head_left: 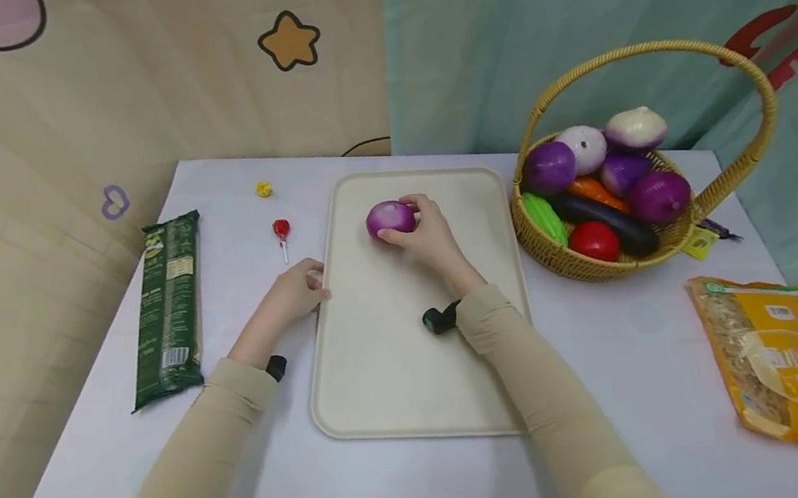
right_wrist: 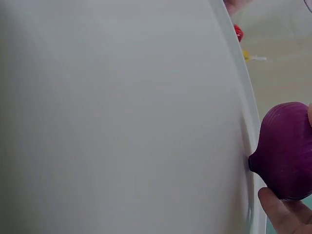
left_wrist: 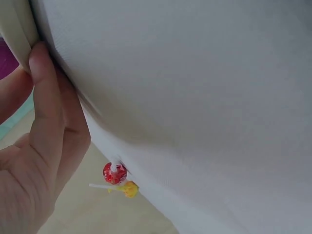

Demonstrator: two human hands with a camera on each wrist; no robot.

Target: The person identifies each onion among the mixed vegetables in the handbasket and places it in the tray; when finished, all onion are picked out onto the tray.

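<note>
Head view. The right hand cups one purple onion from its right side, fingers curled round it, thumb on the near side. The onion sits on the far part of the tray, left of the hand, with its pale cut face turned toward the far left. The left hand rests against the tray's left rim, fingers curled against the edge; whether they pinch the rim cannot be told here. The right hand is the nearer one to the onion; the left is well apart from it.

Count: one tray, one onion on it, one basket at the right holding about nine vegetables, one green packet at the left, one yellow bag at the near right, one lollipop, one small yellow sweet.

Left wrist view. The thumb lies straight and is pressed against the tray rim. The other fingers are not visible. One lollipop and one yellow sweet lie beyond.

Right wrist view. One onion touches the tray surface, its tip pointing left. One fingertip presses it from below in the frame.
</note>
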